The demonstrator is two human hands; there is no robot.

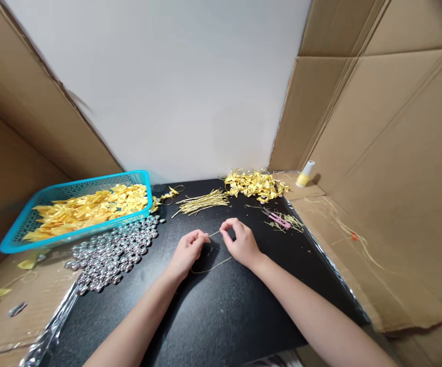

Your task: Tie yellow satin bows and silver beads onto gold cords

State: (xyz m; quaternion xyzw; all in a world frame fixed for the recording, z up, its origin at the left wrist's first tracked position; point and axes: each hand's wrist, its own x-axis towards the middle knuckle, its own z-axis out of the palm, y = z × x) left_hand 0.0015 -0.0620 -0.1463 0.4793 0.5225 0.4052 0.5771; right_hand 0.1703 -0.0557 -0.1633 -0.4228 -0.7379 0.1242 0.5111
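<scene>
My left hand [188, 251] and my right hand [240, 241] meet over the middle of the black table top [221, 316]. Both pinch a thin gold cord [213, 234] stretched between their fingertips. The cord's loose end curls on the table below the hands. A bundle of cut gold cords [201, 201] lies just beyond the hands. Left of my left hand spreads a heap of silver metal pieces [111, 250]. A pile of finished yellow bows [257, 184] sits at the back right.
A blue basket [18, 232] of yellow ribbon pieces stands at the back left. Pink snips [279, 219] lie right of my right hand among cord scraps. A yellow thread spool [305, 174] stands on cardboard at the back right. Cardboard walls enclose both sides.
</scene>
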